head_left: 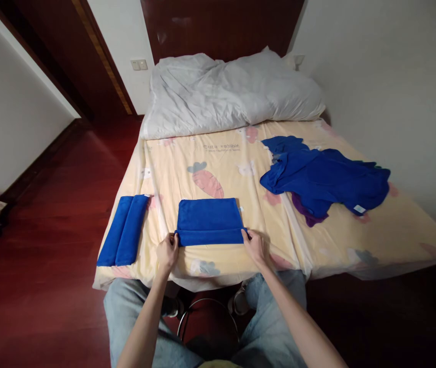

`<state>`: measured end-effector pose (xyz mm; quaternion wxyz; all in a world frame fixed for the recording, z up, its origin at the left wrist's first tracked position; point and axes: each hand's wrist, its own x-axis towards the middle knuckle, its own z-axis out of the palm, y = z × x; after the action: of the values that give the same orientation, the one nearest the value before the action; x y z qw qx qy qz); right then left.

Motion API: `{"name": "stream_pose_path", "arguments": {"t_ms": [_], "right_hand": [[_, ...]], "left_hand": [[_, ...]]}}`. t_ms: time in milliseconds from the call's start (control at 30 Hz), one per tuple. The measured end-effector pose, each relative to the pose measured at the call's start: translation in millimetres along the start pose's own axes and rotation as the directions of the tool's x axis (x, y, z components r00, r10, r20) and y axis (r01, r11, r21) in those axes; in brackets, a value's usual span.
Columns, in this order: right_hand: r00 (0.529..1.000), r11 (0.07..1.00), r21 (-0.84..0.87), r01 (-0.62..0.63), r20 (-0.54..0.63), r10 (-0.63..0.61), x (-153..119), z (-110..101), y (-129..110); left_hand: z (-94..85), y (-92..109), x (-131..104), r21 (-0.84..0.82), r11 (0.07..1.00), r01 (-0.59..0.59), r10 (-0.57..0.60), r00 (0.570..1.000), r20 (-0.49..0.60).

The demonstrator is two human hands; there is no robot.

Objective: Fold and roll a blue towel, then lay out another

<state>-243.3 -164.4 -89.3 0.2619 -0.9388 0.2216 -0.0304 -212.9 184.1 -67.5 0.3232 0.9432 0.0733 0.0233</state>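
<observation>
A blue towel [210,217] lies flat on the bed in front of me, its near edge turned up in a narrow fold. My left hand [168,251] pinches the near left corner of that fold. At the near right corner, my right hand [254,245] grips the fold between thumb and fingers. To the left lies a stack of folded blue towels [124,230], set side by side as two long strips. A loose heap of blue cloths [329,176] is on the right, with some purple and green showing beneath and a white tag on it.
The bed sheet [218,268] is yellow with carrots and rabbits. A crumpled white quilt [233,97] lies across the far end, before a dark headboard [221,28]. My knees are against the bed's near edge; a dark red floor [45,286] runs along the left.
</observation>
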Motion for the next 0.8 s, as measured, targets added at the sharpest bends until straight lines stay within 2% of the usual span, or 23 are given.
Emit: {"name": "stream_pose_path", "arguments": {"t_ms": [100,167,233,267,333,400,467,500,667,800], "right_hand": [[1.000,1.000,0.031,0.006,-0.012,-0.006,0,2,-1],[0.998,0.998,0.063,0.021,-0.064,-0.017,-2,3,0],[0.980,0.992,0.081,0.096,-0.180,-0.081,-4,4,3],[0.961,0.982,0.074,0.175,-0.232,-0.154,-5,3,6],[0.889,0.912,0.042,0.409,-0.242,-0.388,-6,-1,14],[0.774,0.777,0.049,0.628,-0.145,-0.616,-5,-6,22],[0.695,0.690,0.085,0.719,-0.084,-0.714,-3,-12,28],[0.683,0.676,0.099,0.730,-0.073,-0.727,-2,-14,29],[0.695,0.692,0.092,0.716,-0.015,-0.718,-3,-21,26],[0.708,0.706,0.072,0.704,-0.005,-0.706,-3,-20,24]], "left_hand": [[3.1,-1,-2,0.013,1.000,-0.002,0.002,1.000,-0.009],[6.1,-1,-5,0.047,0.998,-0.038,0.040,0.998,-0.056],[8.8,-1,-7,0.082,0.989,-0.121,0.134,0.977,-0.165],[9.7,-2,-7,0.089,0.977,-0.192,0.207,0.957,-0.203],[10.1,-6,-6,0.063,0.920,-0.387,0.392,0.906,-0.163],[8.5,-12,-3,-0.022,0.834,-0.552,0.551,0.834,-0.018],[5.9,-20,0,-0.096,0.791,-0.605,0.612,0.786,0.085],[4.5,-23,0,-0.111,0.791,-0.601,0.611,0.785,0.104],[1.2,-27,-3,-0.093,0.790,-0.606,0.613,0.773,0.166],[3.6,-23,-3,-0.097,0.827,-0.554,0.562,0.816,0.136]]}}
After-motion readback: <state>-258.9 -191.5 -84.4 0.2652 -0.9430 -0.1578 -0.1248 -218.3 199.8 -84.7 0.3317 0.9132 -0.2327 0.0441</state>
